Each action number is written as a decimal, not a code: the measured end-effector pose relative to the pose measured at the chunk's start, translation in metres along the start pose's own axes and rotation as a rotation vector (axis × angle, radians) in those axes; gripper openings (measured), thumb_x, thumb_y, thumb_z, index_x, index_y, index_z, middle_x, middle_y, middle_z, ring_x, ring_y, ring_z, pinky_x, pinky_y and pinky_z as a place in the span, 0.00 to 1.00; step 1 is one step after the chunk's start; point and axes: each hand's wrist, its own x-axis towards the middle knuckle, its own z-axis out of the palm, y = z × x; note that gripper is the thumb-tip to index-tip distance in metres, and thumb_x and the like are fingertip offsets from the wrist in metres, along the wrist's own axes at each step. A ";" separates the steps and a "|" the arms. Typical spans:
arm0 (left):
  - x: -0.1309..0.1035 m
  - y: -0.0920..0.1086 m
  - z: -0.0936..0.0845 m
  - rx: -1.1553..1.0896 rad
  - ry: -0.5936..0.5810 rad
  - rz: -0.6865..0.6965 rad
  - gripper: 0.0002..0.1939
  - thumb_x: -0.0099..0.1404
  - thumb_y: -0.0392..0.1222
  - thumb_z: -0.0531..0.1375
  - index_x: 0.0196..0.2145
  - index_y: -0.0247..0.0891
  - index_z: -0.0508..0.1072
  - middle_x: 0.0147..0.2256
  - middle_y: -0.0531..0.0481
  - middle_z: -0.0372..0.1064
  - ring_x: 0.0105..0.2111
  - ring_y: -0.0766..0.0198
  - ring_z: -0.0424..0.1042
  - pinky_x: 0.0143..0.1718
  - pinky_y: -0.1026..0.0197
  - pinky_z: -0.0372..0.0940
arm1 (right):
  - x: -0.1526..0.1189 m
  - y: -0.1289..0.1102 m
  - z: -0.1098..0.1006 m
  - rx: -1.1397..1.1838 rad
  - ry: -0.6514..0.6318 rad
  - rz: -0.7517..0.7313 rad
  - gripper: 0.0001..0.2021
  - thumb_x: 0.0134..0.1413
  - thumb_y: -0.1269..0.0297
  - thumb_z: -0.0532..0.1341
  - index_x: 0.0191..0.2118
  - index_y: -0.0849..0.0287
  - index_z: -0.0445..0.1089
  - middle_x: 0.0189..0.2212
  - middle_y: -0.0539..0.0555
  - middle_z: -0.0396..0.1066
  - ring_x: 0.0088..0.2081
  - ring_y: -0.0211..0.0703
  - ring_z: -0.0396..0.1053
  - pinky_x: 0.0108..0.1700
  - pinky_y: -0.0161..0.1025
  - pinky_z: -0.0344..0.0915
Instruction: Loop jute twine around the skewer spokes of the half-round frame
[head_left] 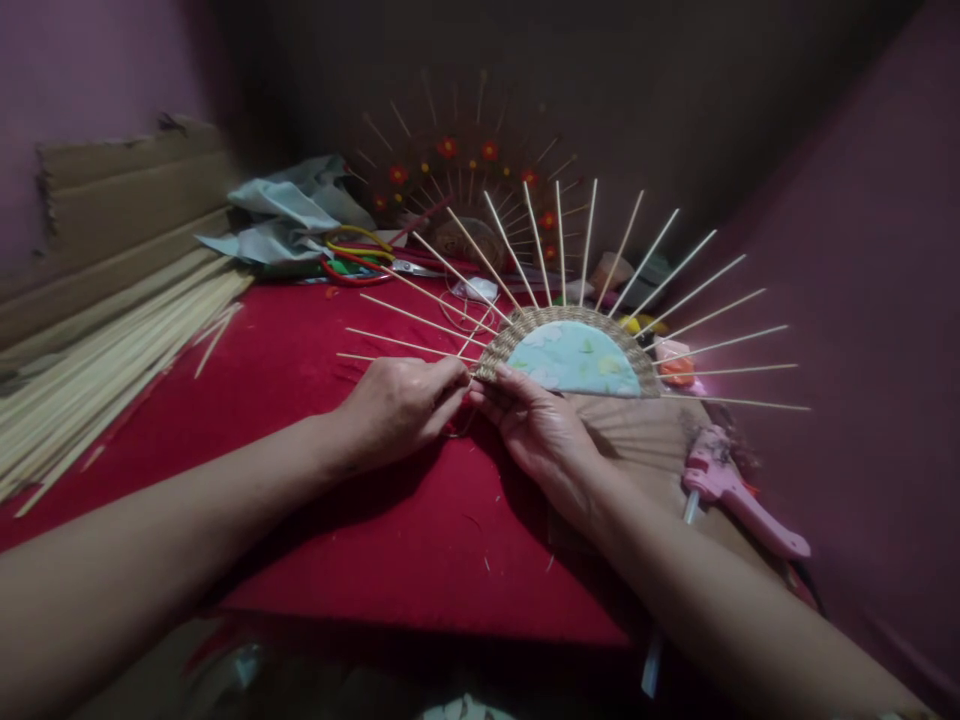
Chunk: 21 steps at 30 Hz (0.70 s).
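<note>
Brown cardboard (pixel 135 190), ragged-edged, upright at far left. Beside it, a heap of slender pale sticks (pixel 127 370), straight and smooth. Grey-blue cloth (pixel 292 210), crumpled, next to scissors (pixel 351 272) with a red handle. Left hand (pixel 401 400): fingers curled in, thumb and finger drawn together at the left corner of a fan (pixel 574 355); what lies in the pinch is hidden. At back, a darker fan (pixel 448 150) with red flowers, partly screened by the nearer fan's spokes. Right hand (pixel 534 425): half open, thumb over that left corner, fingers beneath, holding it. Nearer fan: half-round, coarse woven rim, pale blue patterned fabric panel, thin radiating spokes, held above a red tablecloth (pixel 420 560). At right, a pink plastic glue gun (pixel 742 490), near the right forearm.
</note>
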 end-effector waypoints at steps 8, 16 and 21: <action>0.001 0.003 -0.001 -0.038 0.028 0.028 0.11 0.66 0.39 0.51 0.32 0.34 0.71 0.24 0.47 0.71 0.23 0.66 0.69 0.26 0.64 0.60 | -0.002 0.003 0.003 -0.009 0.009 -0.009 0.05 0.43 0.78 0.62 0.22 0.64 0.73 0.22 0.51 0.74 0.25 0.36 0.70 0.31 0.34 0.70; 0.002 0.000 -0.005 0.026 0.075 -0.059 0.10 0.65 0.40 0.51 0.32 0.35 0.71 0.23 0.50 0.71 0.21 0.67 0.68 0.24 0.65 0.59 | -0.004 0.004 0.001 -0.043 -0.015 -0.006 0.03 0.42 0.77 0.63 0.23 0.66 0.74 0.23 0.54 0.75 0.27 0.40 0.73 0.35 0.39 0.72; 0.002 0.001 -0.005 0.091 0.075 -0.126 0.09 0.64 0.41 0.53 0.31 0.36 0.71 0.22 0.51 0.71 0.20 0.67 0.67 0.22 0.65 0.57 | -0.005 0.002 0.000 -0.063 -0.044 -0.023 0.03 0.43 0.76 0.63 0.24 0.65 0.74 0.24 0.54 0.75 0.27 0.39 0.73 0.35 0.39 0.72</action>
